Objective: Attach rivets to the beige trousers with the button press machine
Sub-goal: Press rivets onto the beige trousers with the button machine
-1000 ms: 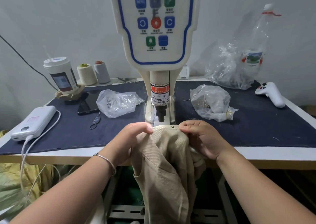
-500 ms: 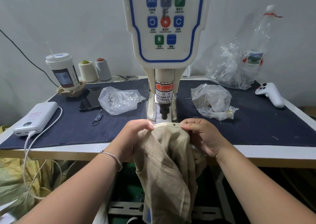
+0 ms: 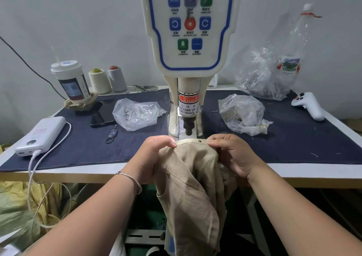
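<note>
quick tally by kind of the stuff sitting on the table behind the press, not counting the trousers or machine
Thread spools: 2
Plastic bags: 3
Cups: 1
Power banks: 1
Phones: 1
White controllers: 1
Total: 9

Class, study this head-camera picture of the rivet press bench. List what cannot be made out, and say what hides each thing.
- Lower die of the cream button press machine: head view, hidden behind the beige twill trousers and both hands.
- Left hand and right hand fingertips: tucked under fabric.
- Small print on panel buttons: blurred.
- Contents of the crumpled clear plastic bags: too small.
</note>
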The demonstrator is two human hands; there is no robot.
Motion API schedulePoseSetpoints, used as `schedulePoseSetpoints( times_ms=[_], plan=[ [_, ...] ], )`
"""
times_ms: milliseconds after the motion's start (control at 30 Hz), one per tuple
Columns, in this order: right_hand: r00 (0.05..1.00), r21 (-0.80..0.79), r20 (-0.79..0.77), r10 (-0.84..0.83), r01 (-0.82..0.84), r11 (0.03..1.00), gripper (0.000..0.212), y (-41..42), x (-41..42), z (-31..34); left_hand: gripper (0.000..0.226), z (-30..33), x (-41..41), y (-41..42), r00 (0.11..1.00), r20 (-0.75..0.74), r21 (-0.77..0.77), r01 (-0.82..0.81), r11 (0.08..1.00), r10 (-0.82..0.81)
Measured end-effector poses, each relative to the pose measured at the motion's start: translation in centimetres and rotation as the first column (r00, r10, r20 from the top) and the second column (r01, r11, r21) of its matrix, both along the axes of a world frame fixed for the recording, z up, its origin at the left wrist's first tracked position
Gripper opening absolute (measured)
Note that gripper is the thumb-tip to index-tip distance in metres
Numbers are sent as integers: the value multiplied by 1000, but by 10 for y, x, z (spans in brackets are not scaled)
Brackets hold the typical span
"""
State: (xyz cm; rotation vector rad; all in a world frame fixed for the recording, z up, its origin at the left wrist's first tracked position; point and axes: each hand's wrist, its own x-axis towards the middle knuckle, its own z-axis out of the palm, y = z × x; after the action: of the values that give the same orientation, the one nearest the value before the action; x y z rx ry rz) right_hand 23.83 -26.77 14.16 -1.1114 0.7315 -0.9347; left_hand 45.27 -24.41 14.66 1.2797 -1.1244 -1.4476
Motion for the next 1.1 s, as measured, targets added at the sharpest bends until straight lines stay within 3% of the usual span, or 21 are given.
schedulePoseSetpoints(
  times_ms=[367, 567, 900, 967, 1100],
  plan=[
    [999, 6, -29, 39, -39, 999, 17, 0, -2, 1, 10, 0, 0, 0, 999, 33, -56, 3, 998, -1],
    [1000, -16, -22, -13, 13, 1000, 30, 1, -2, -1, 7, 1, -2, 1, 1000, 7, -24, 1, 1000, 0],
    [999, 18, -12, -39, 39, 999, 13, 7, -3, 6, 8, 2, -2, 3, 1000, -1, -43, 2, 999, -2],
    [1000, 17, -5, -15, 15, 1000, 9, 13, -5, 13, 11, 8, 0, 5, 998, 50, -56, 48, 997, -45],
    [991, -77, -76, 113, -119, 990, 1, 33, -13, 28, 17, 22, 17, 14, 936, 218, -141, 310, 940, -276]
  ],
)
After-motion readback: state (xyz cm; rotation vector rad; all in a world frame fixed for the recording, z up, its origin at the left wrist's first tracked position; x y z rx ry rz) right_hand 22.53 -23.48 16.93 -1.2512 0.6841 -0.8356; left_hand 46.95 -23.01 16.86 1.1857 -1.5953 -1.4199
